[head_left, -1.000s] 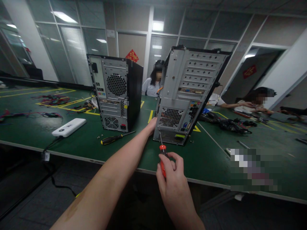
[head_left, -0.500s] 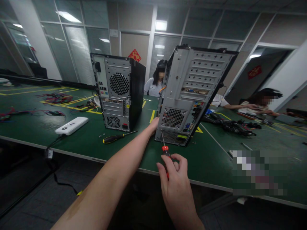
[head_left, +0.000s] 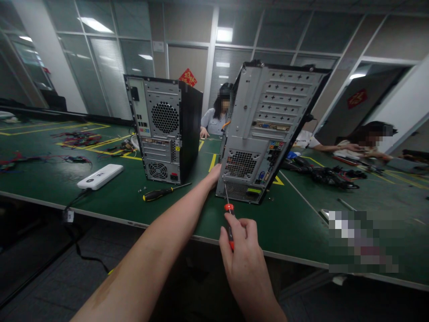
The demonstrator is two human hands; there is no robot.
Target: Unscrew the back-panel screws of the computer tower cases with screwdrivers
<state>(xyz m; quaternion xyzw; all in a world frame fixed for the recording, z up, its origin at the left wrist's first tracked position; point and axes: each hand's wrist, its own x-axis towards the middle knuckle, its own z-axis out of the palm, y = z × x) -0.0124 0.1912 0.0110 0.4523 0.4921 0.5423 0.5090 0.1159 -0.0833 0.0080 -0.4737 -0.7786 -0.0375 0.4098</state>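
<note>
My right hand (head_left: 243, 243) is closed round the handle of a red and black screwdriver (head_left: 229, 219). The screwdriver's shaft points up, its tip at the lower left of the back panel of a grey computer case (head_left: 243, 112). That case stands upright, with expansion slot covers, ports and a vent grille on its back. My left hand (head_left: 216, 173) reaches to the left side of the case near its base; its fingers are hidden behind the case. A few small screws (head_left: 270, 198) lie by the case's lower right corner.
A second computer tower (head_left: 164, 129) stands left. Before it lie a yellow and black screwdriver (head_left: 161, 193) and small screws (head_left: 142, 189). A white power bank (head_left: 100, 176) with a cable sits further left. Black cables (head_left: 330, 173) lie right. A person (head_left: 214, 117) sits opposite, another (head_left: 365, 138) at right.
The fingers of my right hand have shifted on the screwdriver handle; its tip stays at the case. Across the table, a person's hand has come into view.
</note>
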